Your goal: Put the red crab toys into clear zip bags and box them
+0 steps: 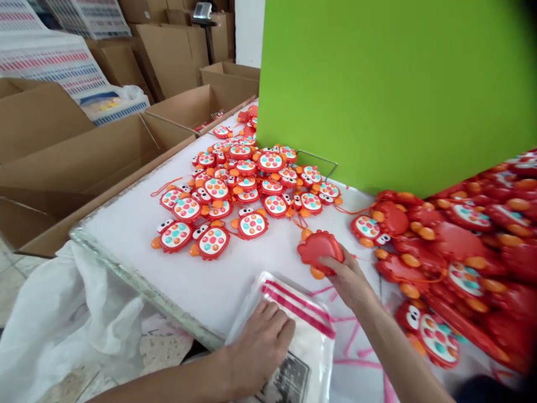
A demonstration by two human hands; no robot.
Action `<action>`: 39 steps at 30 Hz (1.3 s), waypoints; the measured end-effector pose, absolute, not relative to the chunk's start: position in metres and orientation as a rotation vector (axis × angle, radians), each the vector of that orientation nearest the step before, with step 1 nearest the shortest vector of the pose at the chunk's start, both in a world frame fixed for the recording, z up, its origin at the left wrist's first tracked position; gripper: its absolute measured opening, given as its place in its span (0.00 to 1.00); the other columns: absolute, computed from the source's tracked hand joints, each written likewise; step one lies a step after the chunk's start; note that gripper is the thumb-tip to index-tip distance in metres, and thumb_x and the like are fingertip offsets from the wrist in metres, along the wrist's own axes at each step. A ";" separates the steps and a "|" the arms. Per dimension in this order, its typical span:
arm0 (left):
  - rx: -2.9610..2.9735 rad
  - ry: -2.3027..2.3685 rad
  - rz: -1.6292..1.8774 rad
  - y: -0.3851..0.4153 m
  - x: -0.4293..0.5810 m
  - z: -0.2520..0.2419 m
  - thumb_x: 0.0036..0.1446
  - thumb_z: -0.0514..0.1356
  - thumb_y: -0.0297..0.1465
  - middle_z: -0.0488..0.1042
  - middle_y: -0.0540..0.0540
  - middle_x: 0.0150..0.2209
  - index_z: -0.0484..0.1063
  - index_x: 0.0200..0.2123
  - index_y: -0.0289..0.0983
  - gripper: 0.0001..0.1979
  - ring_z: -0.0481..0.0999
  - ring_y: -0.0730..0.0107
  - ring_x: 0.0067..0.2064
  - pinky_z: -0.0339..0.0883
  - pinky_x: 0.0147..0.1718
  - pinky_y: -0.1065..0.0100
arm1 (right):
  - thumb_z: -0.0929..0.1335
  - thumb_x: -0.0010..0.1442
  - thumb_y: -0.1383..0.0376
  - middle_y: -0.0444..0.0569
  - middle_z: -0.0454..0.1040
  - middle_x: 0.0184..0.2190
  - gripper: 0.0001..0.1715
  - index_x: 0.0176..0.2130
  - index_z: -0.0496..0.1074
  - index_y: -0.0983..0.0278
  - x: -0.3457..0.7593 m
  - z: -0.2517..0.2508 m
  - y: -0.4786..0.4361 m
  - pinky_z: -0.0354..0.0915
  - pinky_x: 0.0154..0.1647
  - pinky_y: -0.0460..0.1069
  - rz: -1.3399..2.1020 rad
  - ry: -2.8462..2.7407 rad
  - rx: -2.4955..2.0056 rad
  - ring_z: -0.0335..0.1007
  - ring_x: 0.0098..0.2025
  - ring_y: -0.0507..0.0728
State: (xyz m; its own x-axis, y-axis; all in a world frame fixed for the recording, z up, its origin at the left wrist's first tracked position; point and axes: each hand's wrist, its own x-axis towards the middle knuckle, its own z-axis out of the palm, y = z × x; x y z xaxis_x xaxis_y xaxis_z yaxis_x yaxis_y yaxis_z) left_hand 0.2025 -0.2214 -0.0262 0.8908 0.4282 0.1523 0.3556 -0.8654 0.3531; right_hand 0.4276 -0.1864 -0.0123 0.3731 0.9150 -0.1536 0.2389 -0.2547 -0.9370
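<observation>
My right hand (346, 275) grips a red crab-shaped toy (321, 250) by its near edge, its plain back turned up and orange claws sticking out. My left hand (265, 342) rests on a stack of clear plastic bags (312, 341) with pink stripes along the top. Its fingers are curled against the top bag, and their tips are hidden. Beyond my hands, several similar toys (213, 240) lie with their white faces and coloured buttons up. To the right is a big heap of toys (457, 240), many with red backs showing.
A tall green board (377, 95) stands across the back of the white table (126, 224). Open cardboard boxes (92, 162) line the left edge. A white plastic sack (79, 313) hangs low at the left. Farther back are flat cartons (176, 56) and a scale display (203, 11).
</observation>
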 end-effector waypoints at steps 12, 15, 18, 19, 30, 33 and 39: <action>2.296 0.715 0.376 -0.219 0.200 -0.026 0.53 0.55 0.19 0.70 0.45 0.43 0.63 0.44 0.38 0.16 0.68 0.60 0.47 0.64 0.47 0.59 | 0.75 0.48 0.58 0.48 0.76 0.46 0.29 0.50 0.70 0.58 0.398 0.021 -0.284 0.72 0.40 0.51 1.241 -0.100 -1.403 0.74 0.44 0.59; 2.123 0.810 0.480 -0.218 0.196 -0.031 0.52 0.56 0.19 0.70 0.43 0.46 0.59 0.51 0.39 0.23 0.69 0.61 0.47 0.66 0.46 0.60 | 0.76 0.46 0.59 0.49 0.75 0.48 0.34 0.52 0.69 0.57 0.394 0.018 -0.307 0.71 0.43 0.53 1.277 -0.112 -1.493 0.72 0.46 0.60; 2.115 0.732 0.523 -0.215 0.196 -0.030 0.55 0.55 0.19 0.70 0.43 0.49 0.58 0.55 0.40 0.26 0.68 0.60 0.50 0.63 0.50 0.59 | 0.75 0.48 0.59 0.53 0.74 0.50 0.32 0.53 0.70 0.60 0.390 0.019 -0.326 0.68 0.47 0.56 1.443 -0.266 -1.462 0.70 0.50 0.63; 2.132 0.677 0.519 -0.213 0.197 -0.028 0.56 0.55 0.20 0.72 0.44 0.48 0.61 0.54 0.40 0.23 0.68 0.60 0.50 0.62 0.51 0.59 | 0.74 0.49 0.59 0.53 0.74 0.49 0.31 0.52 0.71 0.60 0.388 0.019 -0.331 0.68 0.48 0.56 1.513 -0.295 -1.426 0.69 0.51 0.64; 2.452 0.525 0.527 -0.214 0.199 -0.023 0.63 0.47 0.24 0.74 0.44 0.38 0.71 0.39 0.36 0.13 0.69 0.63 0.43 0.61 0.49 0.59 | 0.68 0.57 0.53 0.50 0.73 0.46 0.25 0.53 0.64 0.53 0.364 0.025 -0.303 0.72 0.29 0.51 1.227 -0.401 -1.387 0.74 0.37 0.58; 2.540 0.464 0.553 -0.216 0.195 -0.020 0.63 0.46 0.22 0.75 0.44 0.39 0.69 0.42 0.36 0.13 0.70 0.63 0.46 0.56 0.55 0.57 | 0.64 0.60 0.54 0.52 0.72 0.49 0.30 0.59 0.56 0.55 0.355 0.025 -0.300 0.70 0.27 0.49 1.053 -0.873 -1.728 0.72 0.29 0.54; 2.534 0.531 0.685 -0.209 0.181 0.001 0.61 0.51 0.21 0.73 0.48 0.27 0.69 0.33 0.36 0.09 0.71 0.68 0.34 0.62 0.49 0.60 | 0.60 0.61 0.52 0.49 0.77 0.29 0.33 0.62 0.55 0.61 0.357 0.017 -0.320 0.70 0.30 0.51 0.831 -1.163 -1.980 0.73 0.27 0.59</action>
State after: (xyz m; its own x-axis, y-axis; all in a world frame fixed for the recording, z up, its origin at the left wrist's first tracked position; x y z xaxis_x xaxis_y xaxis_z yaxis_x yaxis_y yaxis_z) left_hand 0.1807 -0.2094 0.0006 0.8017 0.4695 0.3699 0.2409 -0.8201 0.5190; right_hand 0.3569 -0.3202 0.0172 0.3955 0.9006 -0.1804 0.4624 -0.3649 -0.8081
